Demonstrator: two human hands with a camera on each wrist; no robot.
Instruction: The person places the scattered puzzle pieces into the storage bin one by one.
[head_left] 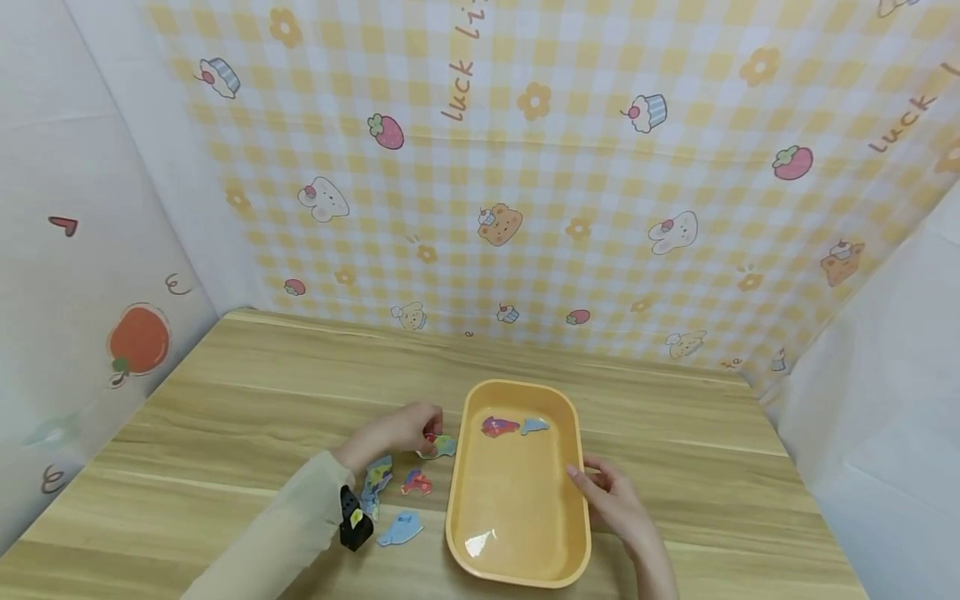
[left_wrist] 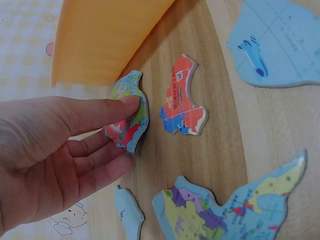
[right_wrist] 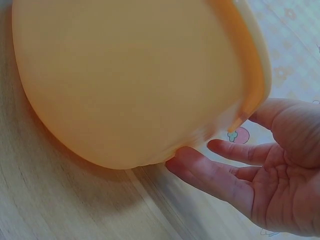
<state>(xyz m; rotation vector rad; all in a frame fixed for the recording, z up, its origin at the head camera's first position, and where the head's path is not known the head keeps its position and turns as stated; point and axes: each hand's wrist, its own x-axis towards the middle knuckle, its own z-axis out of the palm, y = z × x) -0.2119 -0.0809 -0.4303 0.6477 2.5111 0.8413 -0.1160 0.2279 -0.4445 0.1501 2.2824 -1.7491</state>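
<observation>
The bench (head_left: 262,392) carries one yellow-orange tray (head_left: 517,500), toward its near edge and slightly closer to its right edge than its left. The left hand (head_left: 415,427), its arm reaching in from the near edge, pinches one green-and-red piece (head_left: 445,447) between thumb and fingers beside the tray. The right hand (head_left: 611,498) holds the tray's right side, thumb over the rim, fingers outside. Four loose pieces show on the bench toward its left edge: a multicoloured piece (head_left: 378,473), a blue piece (head_left: 402,528), a red-and-blue piece (head_left: 418,482) and a slim pale piece (left_wrist: 129,211). Two smaller ones lie inside the tray: a purple-red piece (head_left: 498,427) and a light-blue piece (head_left: 535,426).
</observation>
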